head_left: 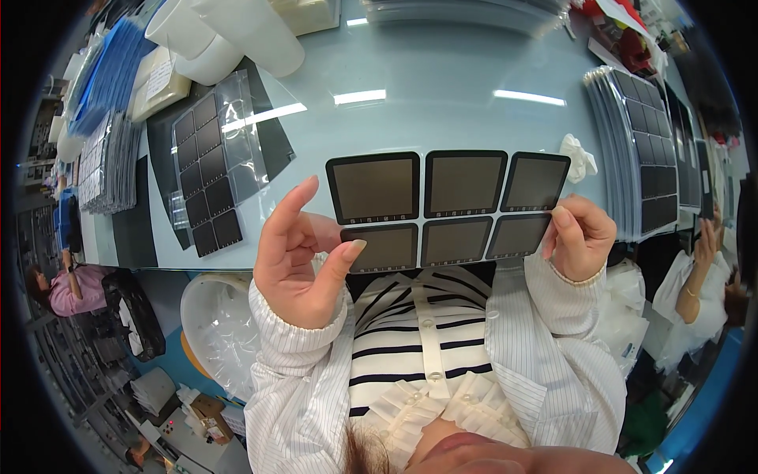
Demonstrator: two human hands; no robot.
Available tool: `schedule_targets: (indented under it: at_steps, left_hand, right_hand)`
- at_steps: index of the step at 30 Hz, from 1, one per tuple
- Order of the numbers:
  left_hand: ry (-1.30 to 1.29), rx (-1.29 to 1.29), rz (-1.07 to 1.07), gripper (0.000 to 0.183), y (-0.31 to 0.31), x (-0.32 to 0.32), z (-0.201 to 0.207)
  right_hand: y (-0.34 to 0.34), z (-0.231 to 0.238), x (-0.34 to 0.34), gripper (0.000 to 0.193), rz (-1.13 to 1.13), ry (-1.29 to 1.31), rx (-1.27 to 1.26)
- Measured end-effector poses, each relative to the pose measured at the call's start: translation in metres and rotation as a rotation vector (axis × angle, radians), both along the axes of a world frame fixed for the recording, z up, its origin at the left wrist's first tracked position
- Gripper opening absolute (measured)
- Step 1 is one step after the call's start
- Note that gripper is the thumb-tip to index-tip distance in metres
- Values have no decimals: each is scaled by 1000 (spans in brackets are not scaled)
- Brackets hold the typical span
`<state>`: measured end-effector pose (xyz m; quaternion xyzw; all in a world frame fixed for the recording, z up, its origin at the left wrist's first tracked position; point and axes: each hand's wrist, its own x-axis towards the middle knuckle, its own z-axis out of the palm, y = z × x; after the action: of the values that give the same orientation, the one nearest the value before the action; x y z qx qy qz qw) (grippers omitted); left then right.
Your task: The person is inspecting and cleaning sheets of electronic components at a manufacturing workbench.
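Note:
In front of my body is a sheet of dark square panels point(463, 183), two rows of three with rounded corners and small light marks along their near edges. Pale strips separate the panels. My left hand point(300, 257) is at the sheet's left edge, its thumb over the near-left panel and a finger passing behind; the index finger points up, away from it. At the right edge, my right hand point(580, 237) pinches the sheet between thumb and index finger. The near row overlaps the table's front edge in view.
On the pale blue table point(442, 118), a clear film with dark panels point(207, 162) lies left over black sheets. A stack of panel sheets point(632, 150) stands right, beside a crumpled white tissue point(579, 158). White rolls point(249, 35) stand far left. A person's arm point(699, 276) shows at far right.

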<state>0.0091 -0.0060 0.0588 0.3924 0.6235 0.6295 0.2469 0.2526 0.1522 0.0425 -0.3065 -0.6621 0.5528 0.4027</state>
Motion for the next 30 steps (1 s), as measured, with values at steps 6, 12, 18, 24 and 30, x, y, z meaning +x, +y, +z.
schedule_targets:
  at_steps: [6, 12, 18, 24, 30]
  left_hand:
    - [-1, 0, 29, 61, -2, -1, 0]
    - [25, 22, 62, 61, -6, -5, -1]
    - [46, 46, 121, 60, -8, -7, -2]
    - [58, 45, 150, 60, -11, -10, -3]
    - [76, 63, 141, 60, -13, -16, -6]
  right_hand:
    - [-2, 5, -2, 14, 18, -2, 12]
    - [-7, 10, -10, 13, 32, 4, 18]
    - [-10, 16, -16, 11, 64, -27, -2]
    - [-11, 18, -19, 11, 95, -31, -4]
    - [-13, 20, -24, 9, 124, -18, -14]
